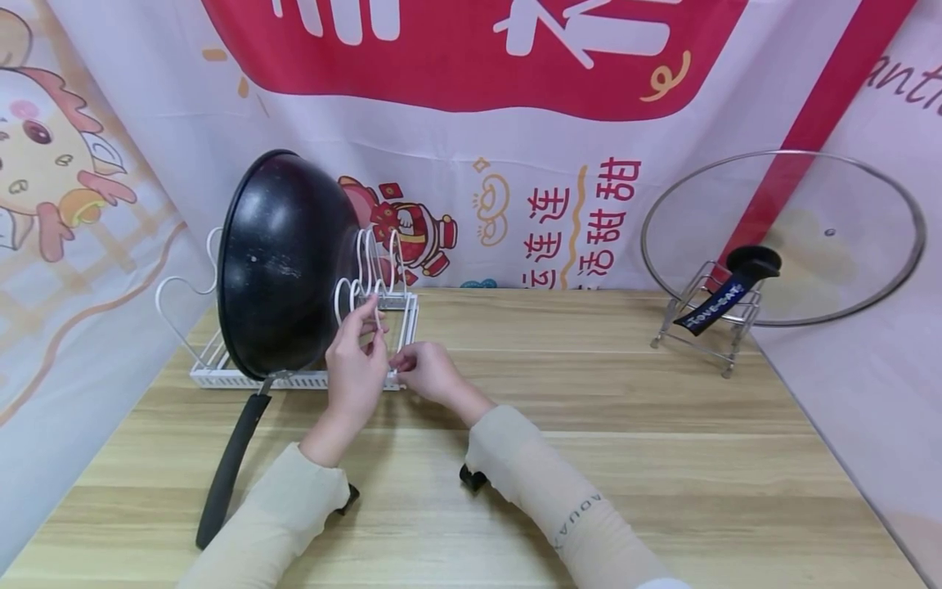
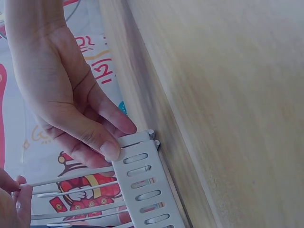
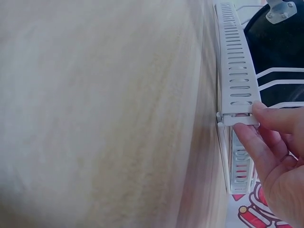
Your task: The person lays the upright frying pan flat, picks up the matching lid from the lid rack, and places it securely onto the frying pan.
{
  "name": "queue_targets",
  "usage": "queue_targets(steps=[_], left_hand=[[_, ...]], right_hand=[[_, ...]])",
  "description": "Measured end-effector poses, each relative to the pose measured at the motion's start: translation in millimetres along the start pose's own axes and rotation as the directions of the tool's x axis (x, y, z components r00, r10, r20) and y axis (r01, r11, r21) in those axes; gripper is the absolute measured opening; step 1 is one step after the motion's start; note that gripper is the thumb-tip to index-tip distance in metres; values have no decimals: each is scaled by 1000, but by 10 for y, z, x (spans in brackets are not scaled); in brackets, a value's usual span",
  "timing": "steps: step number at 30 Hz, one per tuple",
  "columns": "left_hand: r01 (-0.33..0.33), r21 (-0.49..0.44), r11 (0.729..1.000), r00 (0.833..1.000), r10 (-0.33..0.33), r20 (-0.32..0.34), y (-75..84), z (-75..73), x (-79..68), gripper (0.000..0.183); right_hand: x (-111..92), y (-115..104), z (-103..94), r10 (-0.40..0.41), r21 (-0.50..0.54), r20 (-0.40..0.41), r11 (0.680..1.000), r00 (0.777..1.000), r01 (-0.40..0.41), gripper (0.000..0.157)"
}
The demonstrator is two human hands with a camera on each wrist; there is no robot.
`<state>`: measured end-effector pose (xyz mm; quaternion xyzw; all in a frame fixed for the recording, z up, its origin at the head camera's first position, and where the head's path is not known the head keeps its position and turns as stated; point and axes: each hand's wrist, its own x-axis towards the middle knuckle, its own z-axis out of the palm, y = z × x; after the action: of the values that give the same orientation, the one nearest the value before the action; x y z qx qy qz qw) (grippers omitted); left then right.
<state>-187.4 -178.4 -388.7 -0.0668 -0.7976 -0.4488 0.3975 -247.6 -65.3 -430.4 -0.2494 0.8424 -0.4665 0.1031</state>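
A white wire rack [image 1: 294, 379] with slotted side rails stands on the table. In it a black wok [image 1: 283, 262] is propped on its side, its dark handle [image 1: 234, 470] reaching toward me over the tabletop. With thumb and fingers, my left hand [image 1: 353, 356] pinches one of the rack's looped wire dividers near its top. Just to the right, my right hand [image 1: 430, 372] grips the near right end of the rack; in the right wrist view, its thumb and index finger [image 3: 256, 147] pinch the end of the slotted rail [image 3: 237, 71].
At the right, a clear glass lid [image 1: 832, 237] with a metal rim leans on a small wire stand [image 1: 710, 327]. A black piece with a "LOVE-CAT" label [image 1: 724, 298] hangs there too. Behind the wooden table [image 1: 552, 393] is a printed cloth [image 1: 471, 139].
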Motion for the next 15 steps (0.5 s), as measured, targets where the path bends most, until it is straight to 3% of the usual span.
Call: queue_targets(steps=[15], left_hand=[[-12, 7, 1000, 1000, 12, -4, 37, 25, -12, 47]], right_hand=[[-25, 21, -33, -28, 8, -2, 1000, 1000, 28, 14]])
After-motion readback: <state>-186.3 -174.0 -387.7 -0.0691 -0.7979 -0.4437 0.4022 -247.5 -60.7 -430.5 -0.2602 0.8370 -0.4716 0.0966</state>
